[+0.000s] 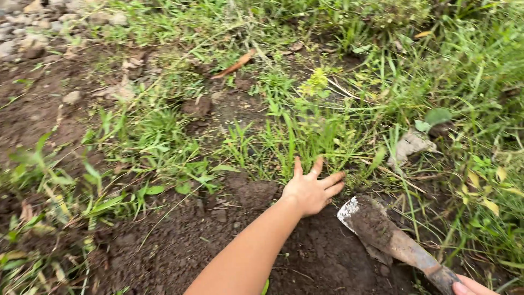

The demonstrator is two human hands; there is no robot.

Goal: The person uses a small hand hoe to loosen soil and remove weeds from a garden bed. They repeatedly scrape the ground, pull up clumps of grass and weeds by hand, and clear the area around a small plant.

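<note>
Here the left hand reaches forward on a long bare forearm that enters from the bottom middle of the view, palm down, fingers spread wide and straight, its grip released and closed on nothing; the fingertips press into the base of a tuft of grass at the far edge of a patch of dug soil. The right hand shows only as a sliver of knuckles and fingertips at the bottom right corner, its grip clenched around the handle end of a hand trowel. The trowel lies slanted, just beside the left hand on its right, its blade pointing up and left toward that hand and resting on the loose earth. The blade is flat, worn metal, caked with dark brown mud over most of its face, with a pale, scraped tip showing grey-white. The soil is dark, moist and crumbly, broken into small clods. The grass is thin-bladed, bright green, tangled, with a few yellowed leaves among it. A pale, rough stone sits in the weeds beyond the trowel, well apart from both hands. A dry, curled orange-brown leaf lies farther off, near the upper middle, and grey pebbles crowd the top left corner.
</note>
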